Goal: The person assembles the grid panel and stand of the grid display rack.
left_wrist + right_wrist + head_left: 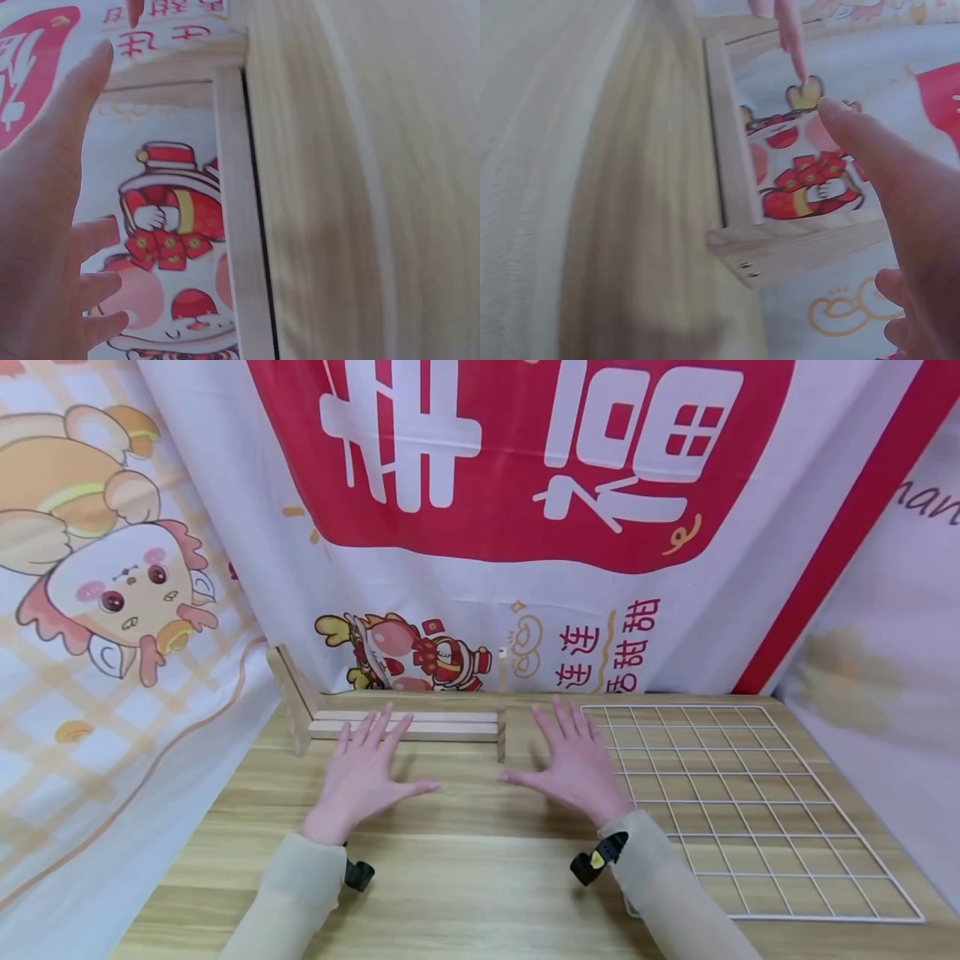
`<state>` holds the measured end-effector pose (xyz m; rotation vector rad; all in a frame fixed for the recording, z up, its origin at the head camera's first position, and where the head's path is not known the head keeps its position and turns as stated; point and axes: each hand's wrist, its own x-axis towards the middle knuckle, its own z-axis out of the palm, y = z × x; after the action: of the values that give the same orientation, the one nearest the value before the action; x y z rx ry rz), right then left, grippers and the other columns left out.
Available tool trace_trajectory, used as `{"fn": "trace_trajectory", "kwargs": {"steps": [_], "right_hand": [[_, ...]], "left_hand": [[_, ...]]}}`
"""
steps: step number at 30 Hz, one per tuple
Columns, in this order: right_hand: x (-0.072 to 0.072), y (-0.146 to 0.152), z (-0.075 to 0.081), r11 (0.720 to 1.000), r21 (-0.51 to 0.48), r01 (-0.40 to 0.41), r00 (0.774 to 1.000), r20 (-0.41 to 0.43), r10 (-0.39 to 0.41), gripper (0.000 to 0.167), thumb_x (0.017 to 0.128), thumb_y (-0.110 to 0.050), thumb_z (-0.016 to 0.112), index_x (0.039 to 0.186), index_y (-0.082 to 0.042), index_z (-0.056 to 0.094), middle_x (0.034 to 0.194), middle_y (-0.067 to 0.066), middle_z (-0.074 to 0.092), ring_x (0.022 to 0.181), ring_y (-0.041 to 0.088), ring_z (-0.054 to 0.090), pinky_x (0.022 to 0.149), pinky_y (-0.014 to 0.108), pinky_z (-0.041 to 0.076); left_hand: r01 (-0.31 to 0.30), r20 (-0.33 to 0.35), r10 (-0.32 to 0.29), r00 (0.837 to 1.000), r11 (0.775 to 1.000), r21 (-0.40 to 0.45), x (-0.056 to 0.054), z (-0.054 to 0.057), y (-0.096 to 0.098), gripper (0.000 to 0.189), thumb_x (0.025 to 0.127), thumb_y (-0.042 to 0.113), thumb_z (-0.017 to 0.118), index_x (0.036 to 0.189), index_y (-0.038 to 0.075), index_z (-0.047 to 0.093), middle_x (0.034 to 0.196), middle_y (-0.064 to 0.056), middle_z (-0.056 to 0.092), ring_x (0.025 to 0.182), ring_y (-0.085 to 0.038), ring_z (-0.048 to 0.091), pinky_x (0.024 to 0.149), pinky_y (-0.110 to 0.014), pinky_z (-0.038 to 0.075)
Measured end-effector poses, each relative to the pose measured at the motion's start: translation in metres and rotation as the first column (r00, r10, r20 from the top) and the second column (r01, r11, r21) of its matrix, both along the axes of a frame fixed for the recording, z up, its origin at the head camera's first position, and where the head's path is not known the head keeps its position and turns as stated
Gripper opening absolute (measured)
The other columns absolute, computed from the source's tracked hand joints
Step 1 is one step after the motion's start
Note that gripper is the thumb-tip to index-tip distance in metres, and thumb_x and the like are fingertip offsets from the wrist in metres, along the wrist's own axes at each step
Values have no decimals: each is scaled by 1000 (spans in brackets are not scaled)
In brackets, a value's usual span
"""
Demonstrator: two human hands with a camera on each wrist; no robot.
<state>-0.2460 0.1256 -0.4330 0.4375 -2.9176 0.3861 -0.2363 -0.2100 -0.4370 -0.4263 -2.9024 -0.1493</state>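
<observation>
Fingers spread and nothing held, my left hand (360, 777) hovers at the near side of a pale wooden rack (450, 734). The rack has an upright end board (288, 697) on the left, another on the right, and long rails between them. My right hand (573, 768), also spread with its thumb pointing inward, hovers just right of the rack and overlaps the left edge of a white wire grid panel (738, 802). In the right wrist view, two screw heads (750, 270) show in one end board.
Both the rack and the grid panel lie on a wood-grain table (465, 893). A white cloth with a large red print (525, 535) hangs behind it. Printed cloth (112, 710) covers the left side, and more cloth (877, 710) hangs on the right.
</observation>
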Motion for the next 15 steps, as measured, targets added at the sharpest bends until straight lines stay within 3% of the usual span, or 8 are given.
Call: {"fn": "trace_trajectory", "kwargs": {"steps": [10, 15], "right_hand": [[3, 17, 24, 996, -85, -7, 1000, -30, 5, 127, 69, -97, 50, 163, -15, 24, 169, 14, 5, 154, 34, 2, 123, 55, 7], [4, 28, 32, 991, -134, 7, 1000, -22, -10, 127, 69, -93, 58, 163, -14, 23, 169, 14, 8, 153, 39, 7, 119, 63, 15]], "left_hand": [[51, -53, -46, 998, 994, 96, 12, 14, 15, 121, 73, 93, 53, 163, 17, 23, 168, -12, 12, 152, -35, 15, 123, -54, 3], [77, -66, -64, 996, 970, 230, 15, 17, 20, 117, 74, 84, 65, 160, 13, 30, 165, -13, 23, 150, -35, 23, 124, -53, 10]]}}
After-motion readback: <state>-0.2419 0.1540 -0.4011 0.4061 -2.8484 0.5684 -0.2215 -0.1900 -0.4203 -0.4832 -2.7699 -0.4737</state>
